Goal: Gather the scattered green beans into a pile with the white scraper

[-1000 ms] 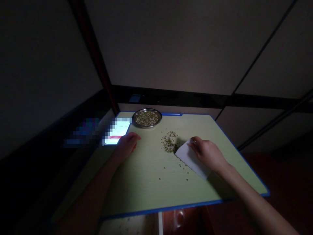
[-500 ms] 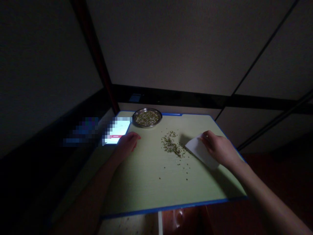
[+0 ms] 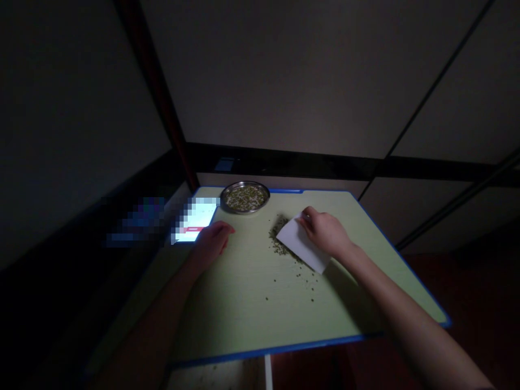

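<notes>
White paper (image 3: 304,244): shifted toward nine o'clock with the right hand (image 3: 327,233), now hiding part of the scattered green seeds (image 3: 278,249).
Right hand: pinching the paper's upper edge, at three o'clock from the seeds.
Left hand (image 3: 212,239): curled, at nine, beside the lit screen (image 3: 197,215); cannot tell whether it grips anything.
Steel dish (image 3: 244,212): at eleven, holding more seeds, on the pale green tabletop (image 3: 244,319).
</notes>
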A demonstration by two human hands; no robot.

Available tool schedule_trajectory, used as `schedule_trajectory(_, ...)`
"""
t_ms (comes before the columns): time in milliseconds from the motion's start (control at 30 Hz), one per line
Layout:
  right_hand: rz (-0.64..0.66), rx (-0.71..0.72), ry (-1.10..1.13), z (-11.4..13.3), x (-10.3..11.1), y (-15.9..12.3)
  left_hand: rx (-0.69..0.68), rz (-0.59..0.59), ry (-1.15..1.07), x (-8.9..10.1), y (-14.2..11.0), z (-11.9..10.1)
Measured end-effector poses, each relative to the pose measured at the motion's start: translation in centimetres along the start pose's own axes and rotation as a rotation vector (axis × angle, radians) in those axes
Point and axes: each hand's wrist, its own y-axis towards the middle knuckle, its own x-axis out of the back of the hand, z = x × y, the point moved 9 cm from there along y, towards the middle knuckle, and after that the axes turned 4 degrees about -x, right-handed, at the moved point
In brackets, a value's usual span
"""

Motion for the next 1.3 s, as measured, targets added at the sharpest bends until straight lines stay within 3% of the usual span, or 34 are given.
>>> schedule_trajectory(200,0.065,0.021,0.069,2.5,-2.7,2.1,0.008,-0.006,-0.015,0.1,-0.1,0.0)
schedule_trajectory(433,0.084,-0.031,0.045,1.0,-4.8,3.5,0.042,-0.013,-0.016,0.1,-0.1,0.2)
schedule_trajectory(767,0.103,-0.110,-0.009,-2.9,-4.8,4.0,0.024,-0.016,-0.019,0.1,-0.2,-0.2)
schedule_trajectory(1033,-0.002,-0.201,-0.056,-7.6,-1.5,4.8,0.033,-0.014,-0.016,0.1,-0.2,-0.2)
schedule_trajectory(1133,0.016,-0.198,-0.071,-7.5,-1.8,4.4,0.031,-0.008,-0.005,0.0,-0.1,-0.1)
schedule_trajectory(1300,0.064,-0.147,-0.090,-5.4,-3.5,3.9,0.039,0.002,-0.003,0.0,0.0,0.4)
